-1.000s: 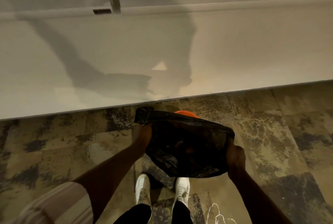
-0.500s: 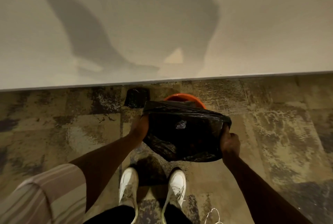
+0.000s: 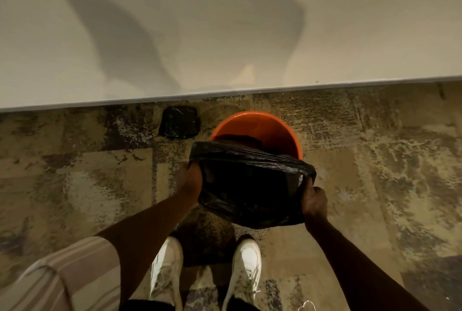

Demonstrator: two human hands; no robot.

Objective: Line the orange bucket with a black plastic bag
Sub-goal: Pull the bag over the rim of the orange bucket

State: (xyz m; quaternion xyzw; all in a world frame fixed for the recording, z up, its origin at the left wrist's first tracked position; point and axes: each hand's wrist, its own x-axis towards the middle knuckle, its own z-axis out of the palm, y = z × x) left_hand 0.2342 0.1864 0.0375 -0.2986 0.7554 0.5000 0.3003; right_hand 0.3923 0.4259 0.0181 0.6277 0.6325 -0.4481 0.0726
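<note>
An orange bucket (image 3: pixel 265 130) stands on the patterned carpet close to the wall, its far inside wall and rim showing. A black plastic bag (image 3: pixel 250 183) is stretched wide between both hands and covers the bucket's near half. My left hand (image 3: pixel 190 180) grips the bag's left edge. My right hand (image 3: pixel 313 200) grips its right edge. The bag's mouth faces up and sags toward me, hiding the bucket's near rim. Something dark lies inside the bucket, partly hidden.
A folded stack of black bags (image 3: pixel 180 122) lies on the carpet left of the bucket, against the white wall (image 3: pixel 225 35). My two white shoes (image 3: pixel 207 268) stand just behind the bag. Carpet extends left and right.
The view has tilted down and closer. More of the orange bucket shows, and the opened bag has come lower over its near rim, with both hands still gripping it.
</note>
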